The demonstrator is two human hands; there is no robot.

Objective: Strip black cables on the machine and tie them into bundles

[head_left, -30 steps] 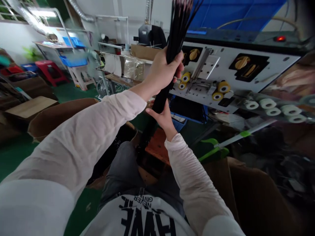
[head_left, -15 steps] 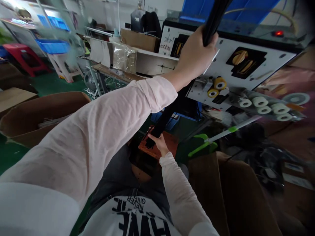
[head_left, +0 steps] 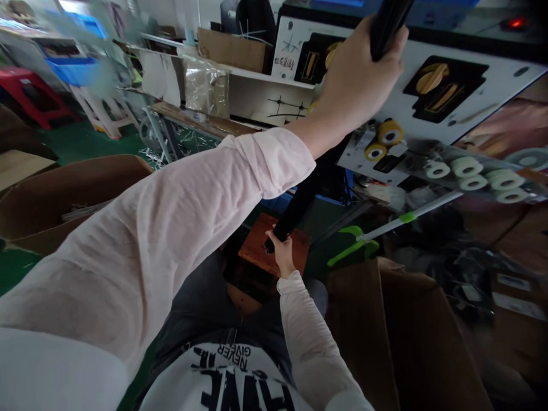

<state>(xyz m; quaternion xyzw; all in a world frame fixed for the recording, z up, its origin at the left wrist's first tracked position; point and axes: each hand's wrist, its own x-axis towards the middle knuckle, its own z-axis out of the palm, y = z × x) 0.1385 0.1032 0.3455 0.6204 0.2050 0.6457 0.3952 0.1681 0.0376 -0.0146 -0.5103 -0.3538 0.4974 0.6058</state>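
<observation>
The head view is the only one I have, tilted, with my arms filling much of it. My left hand (head_left: 357, 74) is raised high in front of a white machine panel (head_left: 445, 111), and its fingers (head_left: 398, 45) are clamped tight round a bundle of black cables (head_left: 310, 191). The bundle runs diagonally from that grip, out past the top edge of the view, and down to my right hand (head_left: 280, 251). That hand sits above the near part of a reddish wooden board (head_left: 257, 251). Its fingers (head_left: 274, 235) meet the bundle's lower end, but from this angle I cannot tell whether they close round it or only steady it.

Yellow rollers (head_left: 389, 132) sit on the panel just beyond the bundle. A cardboard box (head_left: 72, 200) stands on the green floor (head_left: 85, 137) at the left, and another cardboard box (head_left: 385, 337) rises at the lower right, below a white pole with green fittings (head_left: 406, 220).

With my hands well apart along the bundle, a firm upper grip and a steady lower hand should keep it straight and clear of the panel.
</observation>
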